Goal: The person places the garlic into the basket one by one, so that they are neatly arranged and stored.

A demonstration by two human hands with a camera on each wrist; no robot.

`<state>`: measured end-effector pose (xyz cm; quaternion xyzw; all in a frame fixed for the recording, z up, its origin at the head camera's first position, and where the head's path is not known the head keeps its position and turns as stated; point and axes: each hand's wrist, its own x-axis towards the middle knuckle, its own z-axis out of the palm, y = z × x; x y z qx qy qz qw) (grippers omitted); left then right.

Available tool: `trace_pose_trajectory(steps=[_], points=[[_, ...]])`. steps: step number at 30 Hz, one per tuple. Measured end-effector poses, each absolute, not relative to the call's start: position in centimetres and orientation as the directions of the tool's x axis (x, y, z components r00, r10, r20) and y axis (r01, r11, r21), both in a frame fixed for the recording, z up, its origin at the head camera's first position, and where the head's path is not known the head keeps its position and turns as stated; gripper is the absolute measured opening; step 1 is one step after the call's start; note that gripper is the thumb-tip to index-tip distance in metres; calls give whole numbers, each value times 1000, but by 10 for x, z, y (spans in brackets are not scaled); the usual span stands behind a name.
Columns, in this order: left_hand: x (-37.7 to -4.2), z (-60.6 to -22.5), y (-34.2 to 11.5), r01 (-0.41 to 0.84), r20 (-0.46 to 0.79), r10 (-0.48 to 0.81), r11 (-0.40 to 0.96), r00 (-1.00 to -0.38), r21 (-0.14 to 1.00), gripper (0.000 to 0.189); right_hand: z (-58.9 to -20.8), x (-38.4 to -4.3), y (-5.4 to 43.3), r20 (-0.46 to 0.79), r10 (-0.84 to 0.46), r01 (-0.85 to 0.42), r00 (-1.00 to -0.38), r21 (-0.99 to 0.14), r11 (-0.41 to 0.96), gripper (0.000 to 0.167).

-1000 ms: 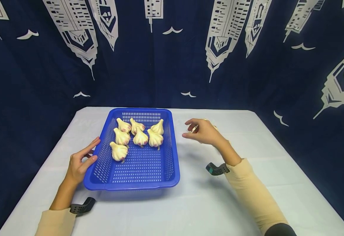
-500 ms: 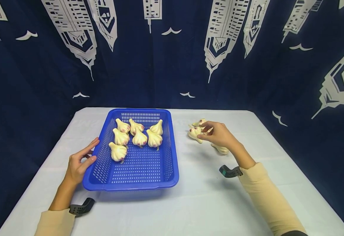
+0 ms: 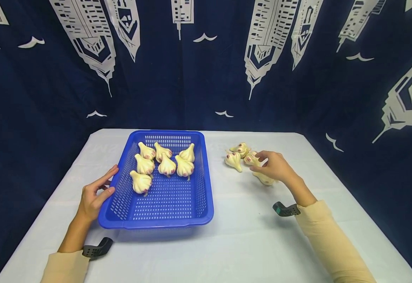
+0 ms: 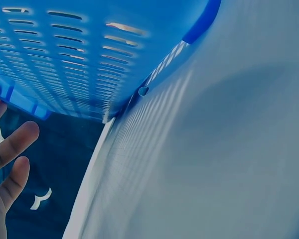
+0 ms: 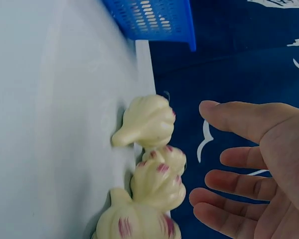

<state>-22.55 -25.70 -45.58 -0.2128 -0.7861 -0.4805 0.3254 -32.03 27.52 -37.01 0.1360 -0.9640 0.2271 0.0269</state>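
A blue perforated plastic basket [image 3: 208,196] sits at the left-centre of the table in the head view, with several garlic bulbs [image 3: 141,182] in its far and left parts. My left hand [image 3: 93,197] rests its nearly straight fingers against the basket's left rim. On the right, more garlic bulbs [image 3: 233,160] lie on the table in a loose cluster. My right hand [image 3: 276,167] hovers over the cluster's right side, partly covering a middle bulb [image 3: 250,158]. In the right wrist view, its fingers [image 5: 239,185] are loosely extended and hold nothing, apart from the bulbs.
A white cloth [image 3: 227,247] covers the table. Behind it hangs a dark blue curtain [image 3: 206,86] with white building prints. One bulb [image 3: 263,179] lies at the near side of the cluster, just under the right wrist. Dark bands [image 3: 286,209] sit on both wrists.
My right hand has moved rightward and slightly nearer over the cluster, uncovering bulbs it hid before. The left hand, the basket and its bulbs stay in place.
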Motion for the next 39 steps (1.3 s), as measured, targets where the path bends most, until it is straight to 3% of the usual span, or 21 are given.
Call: trace_pose_trajectory(steps=[9, 27, 39], points=[[-228, -458, -257, 688, 746, 34, 416, -665, 594, 48, -377, -319, 289, 60, -189, -197, -980, -386, 901, 62], [-226, -458, -257, 673, 736, 28, 429, -677, 602, 46, -390, -322, 301, -17, -112, -98, -994, -358, 929, 61], [-227, -457, -258, 678, 739, 46, 438, -673, 590, 47, -400, -322, 307, -11, -129, -119, -992, -311, 943, 61]])
